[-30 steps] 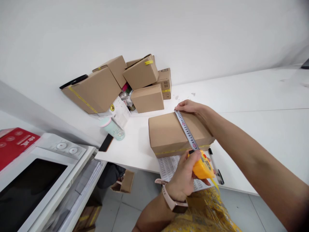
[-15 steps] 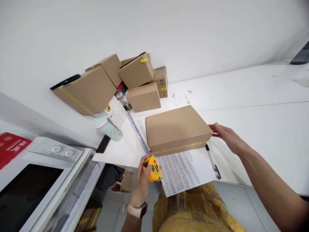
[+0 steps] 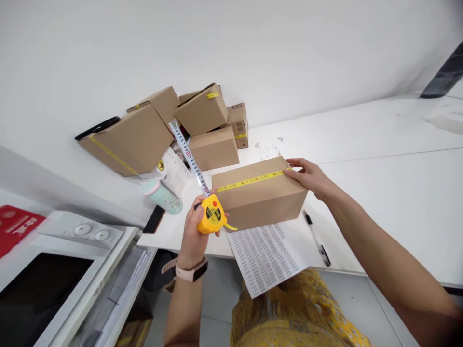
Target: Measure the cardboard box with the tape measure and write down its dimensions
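Note:
My left hand (image 3: 197,222) is closed around a yellow tape measure (image 3: 212,215). Its printed metal blade (image 3: 191,160) sticks out up and to the left, the free end in front of the stacked boxes. A brown cardboard box (image 3: 264,205) sits before me, with a strip of yellow printed tape (image 3: 253,181) along its upper face. The box's left end is beside my left hand, where some fingertips come close to it. My right hand (image 3: 310,177) grips the box's right end, thumb on the upper face by the strip's end and fingers behind it.
Under the box lies a printed sheet (image 3: 265,262), overhanging the table's front edge, with a pen (image 3: 317,238) to its right. Several cardboard boxes (image 3: 213,148) are piled at the wall. A mint-green cup (image 3: 164,196) stands at left, near a microwave (image 3: 47,279).
The box has turned so its taped face is now up. My left hand has lifted the tape measure up and leftward. My right hand has shifted to the box's upper right edge.

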### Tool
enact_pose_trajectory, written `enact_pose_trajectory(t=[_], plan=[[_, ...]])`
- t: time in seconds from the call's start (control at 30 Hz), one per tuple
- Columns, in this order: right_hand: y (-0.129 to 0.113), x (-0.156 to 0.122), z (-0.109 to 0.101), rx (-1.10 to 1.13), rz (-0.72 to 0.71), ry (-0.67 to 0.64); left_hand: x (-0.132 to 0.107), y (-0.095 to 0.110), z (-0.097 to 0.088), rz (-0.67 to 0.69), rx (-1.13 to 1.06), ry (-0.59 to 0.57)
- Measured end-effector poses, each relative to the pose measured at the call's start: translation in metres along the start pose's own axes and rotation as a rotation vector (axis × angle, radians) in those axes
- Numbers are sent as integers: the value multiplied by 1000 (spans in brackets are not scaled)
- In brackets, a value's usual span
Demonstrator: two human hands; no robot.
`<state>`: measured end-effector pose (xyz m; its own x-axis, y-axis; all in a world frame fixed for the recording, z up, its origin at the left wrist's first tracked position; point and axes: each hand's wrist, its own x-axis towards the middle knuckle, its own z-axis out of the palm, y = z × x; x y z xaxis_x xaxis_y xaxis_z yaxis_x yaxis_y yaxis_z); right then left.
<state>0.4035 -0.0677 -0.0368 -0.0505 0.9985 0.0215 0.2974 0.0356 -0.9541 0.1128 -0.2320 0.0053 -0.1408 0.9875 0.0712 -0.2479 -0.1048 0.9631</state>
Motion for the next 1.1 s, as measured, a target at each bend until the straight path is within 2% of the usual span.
enact_pose_trajectory(t=[0.07, 0.17, 0.27, 0.37, 0.5, 0.6, 0.9, 1.1], plan=[[0, 8, 1, -101, -70, 16, -13, -2, 21, -50, -95, -29], [-10, 18, 1, -223, -280, 44, -35, -13, 56, -288, -267, -131], [-29, 30, 7, -216, -453, -17, -45, -31, 84, -487, -336, -194], [-46, 43, 22, -257, -473, -101, -41, -46, 100, -550, -325, -194], [-57, 61, 42, -419, -336, -162, -33, -51, 107, -567, -305, -175], [-58, 71, 49, -477, -278, -197, -34, -49, 110, -570, -302, -174], [-48, 79, 54, -326, -186, -243, -54, -47, 120, -574, -334, -184], [-50, 77, 54, -311, -174, -236, -56, -48, 122, -574, -336, -185]])
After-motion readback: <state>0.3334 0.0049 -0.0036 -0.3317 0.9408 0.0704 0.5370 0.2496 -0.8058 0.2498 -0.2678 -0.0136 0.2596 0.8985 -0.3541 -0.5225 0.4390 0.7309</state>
